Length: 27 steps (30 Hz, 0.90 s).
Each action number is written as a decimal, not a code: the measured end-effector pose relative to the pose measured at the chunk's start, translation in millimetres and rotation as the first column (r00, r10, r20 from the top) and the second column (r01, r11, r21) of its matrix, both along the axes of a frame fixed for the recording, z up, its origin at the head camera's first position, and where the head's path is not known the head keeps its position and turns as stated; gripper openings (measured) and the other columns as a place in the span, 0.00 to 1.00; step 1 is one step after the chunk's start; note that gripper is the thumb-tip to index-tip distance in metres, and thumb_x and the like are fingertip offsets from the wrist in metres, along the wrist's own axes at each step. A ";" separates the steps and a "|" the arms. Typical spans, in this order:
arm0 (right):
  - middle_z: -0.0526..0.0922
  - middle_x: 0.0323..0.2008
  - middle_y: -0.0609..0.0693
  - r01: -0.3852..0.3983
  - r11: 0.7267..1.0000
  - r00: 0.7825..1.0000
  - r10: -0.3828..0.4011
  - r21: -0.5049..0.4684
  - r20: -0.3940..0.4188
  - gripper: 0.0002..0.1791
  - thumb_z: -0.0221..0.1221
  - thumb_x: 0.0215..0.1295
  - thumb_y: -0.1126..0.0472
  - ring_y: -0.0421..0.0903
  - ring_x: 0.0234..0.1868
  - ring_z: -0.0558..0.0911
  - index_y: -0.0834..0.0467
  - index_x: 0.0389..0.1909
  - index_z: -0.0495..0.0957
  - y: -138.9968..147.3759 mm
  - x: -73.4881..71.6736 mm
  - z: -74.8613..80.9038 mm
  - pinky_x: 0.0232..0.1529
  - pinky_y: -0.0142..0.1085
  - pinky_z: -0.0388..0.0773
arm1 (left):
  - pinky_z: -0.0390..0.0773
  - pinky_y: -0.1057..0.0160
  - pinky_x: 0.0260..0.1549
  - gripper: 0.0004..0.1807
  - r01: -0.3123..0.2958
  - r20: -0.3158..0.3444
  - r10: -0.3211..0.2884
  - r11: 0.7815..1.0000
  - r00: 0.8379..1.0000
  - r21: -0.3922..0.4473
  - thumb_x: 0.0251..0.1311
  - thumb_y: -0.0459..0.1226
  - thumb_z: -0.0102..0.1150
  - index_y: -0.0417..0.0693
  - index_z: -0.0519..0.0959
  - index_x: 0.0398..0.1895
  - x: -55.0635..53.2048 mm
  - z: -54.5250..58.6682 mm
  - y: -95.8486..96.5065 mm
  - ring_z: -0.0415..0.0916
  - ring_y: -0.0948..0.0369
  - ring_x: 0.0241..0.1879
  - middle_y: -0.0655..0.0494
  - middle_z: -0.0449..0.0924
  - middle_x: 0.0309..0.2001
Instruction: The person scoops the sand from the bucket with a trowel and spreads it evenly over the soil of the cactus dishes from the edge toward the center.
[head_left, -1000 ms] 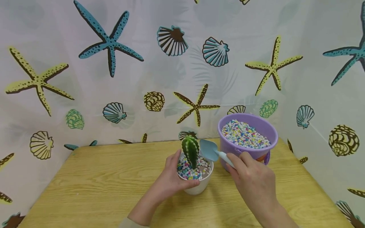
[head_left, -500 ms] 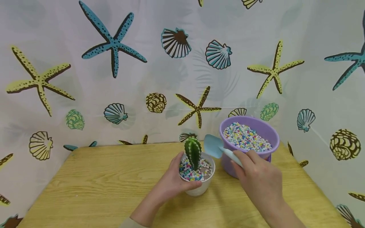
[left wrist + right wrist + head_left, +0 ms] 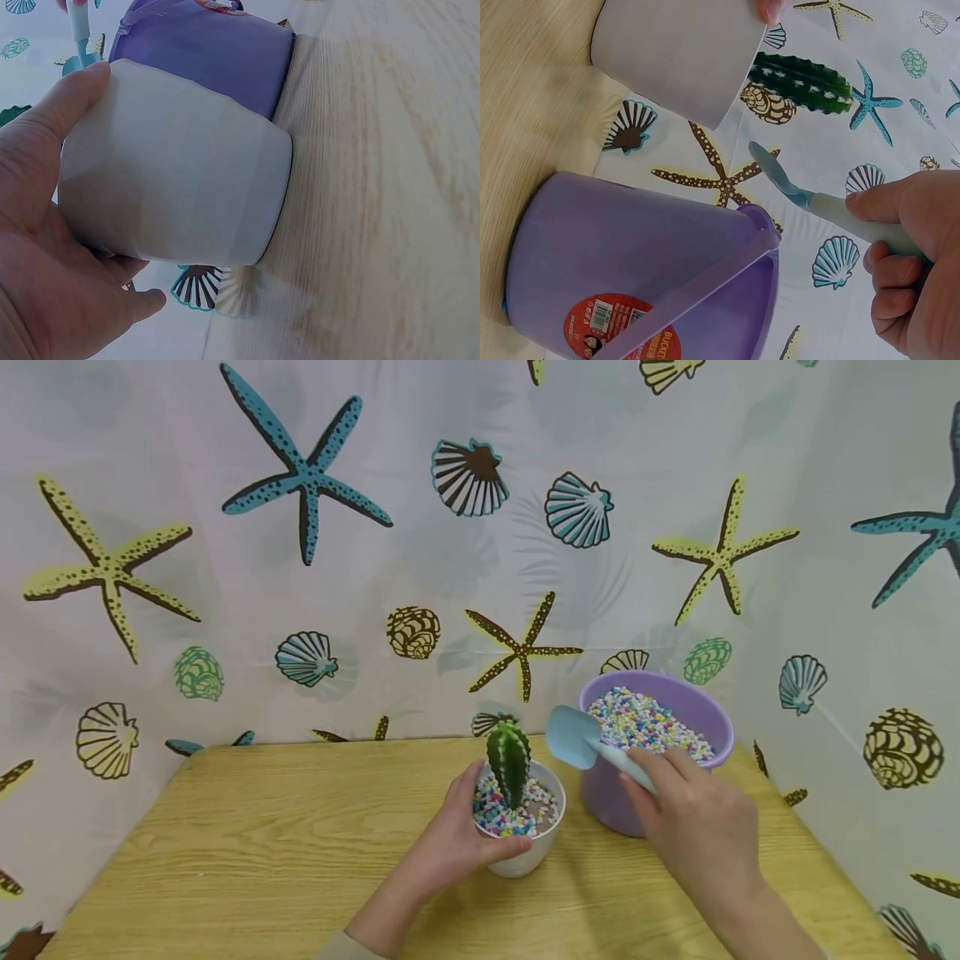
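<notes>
Head view, left hand: the left hand (image 3: 450,843) is wrapping its fingers round the near-left side of the white pot (image 3: 525,852), which is standing on the wooden table (image 3: 247,835) toward the far edge, right of the middle.
Head view, pot: a green cactus (image 3: 508,762) is standing upright in it, with coloured pebbles (image 3: 491,814) lying around its base.
Head view, right hand: the right hand (image 3: 697,831) is gripping the handle of the pale blue scoop (image 3: 573,739), holding its blade in the air between the cactus and the purple bucket (image 3: 622,793).
Head view, bucket: it is sitting just right of the pot, near the far-right corner, and is holding coloured gravel (image 3: 645,722).
Left wrist view: the thumb and palm are pressing against the pot's wall (image 3: 180,165); the bucket (image 3: 202,52) is standing just behind it.
Right wrist view: curled fingers (image 3: 885,262) are clamping the scoop handle (image 3: 847,217); the bucket (image 3: 630,255), with a red label, is sitting below.
</notes>
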State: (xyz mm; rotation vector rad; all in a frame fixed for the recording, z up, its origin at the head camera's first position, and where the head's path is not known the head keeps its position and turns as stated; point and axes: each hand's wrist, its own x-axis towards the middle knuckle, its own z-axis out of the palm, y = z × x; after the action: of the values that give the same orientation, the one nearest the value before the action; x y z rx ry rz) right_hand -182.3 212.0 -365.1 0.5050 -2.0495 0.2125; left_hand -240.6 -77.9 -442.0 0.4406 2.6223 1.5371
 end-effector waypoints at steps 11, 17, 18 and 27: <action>0.86 0.32 0.53 0.017 1.000 1.000 -0.017 0.007 -0.016 0.18 0.81 0.57 0.61 0.49 0.16 0.81 0.58 0.48 0.90 13.5 -2.4 12.2 0.10 0.39 0.66 | 0.68 0.33 0.74 0.72 0.004 -0.025 -0.004 1.000 1.000 -0.009 0.52 0.57 0.88 0.44 0.49 0.90 -0.8 -1.6 -2.1 0.65 0.38 0.77 0.37 0.57 0.83; 0.85 0.31 0.52 0.055 0.998 0.998 -0.055 0.018 0.025 0.19 0.81 0.58 0.61 0.45 0.14 0.76 0.57 0.50 0.90 25.8 -3.4 18.7 0.12 0.34 0.60 | 0.68 0.33 0.74 0.72 0.000 -0.012 0.000 1.000 1.000 -0.008 0.52 0.56 0.88 0.43 0.50 0.90 -0.8 -0.7 -4.6 0.65 0.38 0.78 0.37 0.57 0.83; 0.85 0.31 0.52 0.064 0.998 0.997 -0.064 0.013 0.032 0.19 0.81 0.59 0.61 0.45 0.14 0.75 0.57 0.51 0.91 27.8 -3.6 19.6 0.13 0.34 0.60 | 0.68 0.33 0.74 0.72 -0.002 -0.008 0.002 1.000 1.000 -0.010 0.52 0.56 0.88 0.43 0.50 0.90 -0.8 -0.5 -4.9 0.65 0.38 0.78 0.37 0.57 0.83; 0.90 0.35 0.53 0.119 0.992 0.988 -0.114 -0.039 0.105 0.15 0.77 0.64 0.58 0.44 0.16 0.74 0.54 0.51 0.90 44.6 -5.1 26.1 0.14 0.36 0.58 | 0.66 0.33 0.75 0.72 0.006 -0.020 -0.006 1.000 1.000 0.001 0.52 0.56 0.88 0.43 0.50 0.90 -2.0 -0.4 -6.2 0.64 0.37 0.78 0.36 0.56 0.84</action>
State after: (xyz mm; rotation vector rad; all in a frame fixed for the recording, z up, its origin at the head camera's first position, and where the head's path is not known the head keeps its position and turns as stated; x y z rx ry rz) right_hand -187.4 256.7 -339.0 0.3511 -2.1616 0.2180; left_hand -242.6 -84.1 -442.5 0.4658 2.6324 1.5409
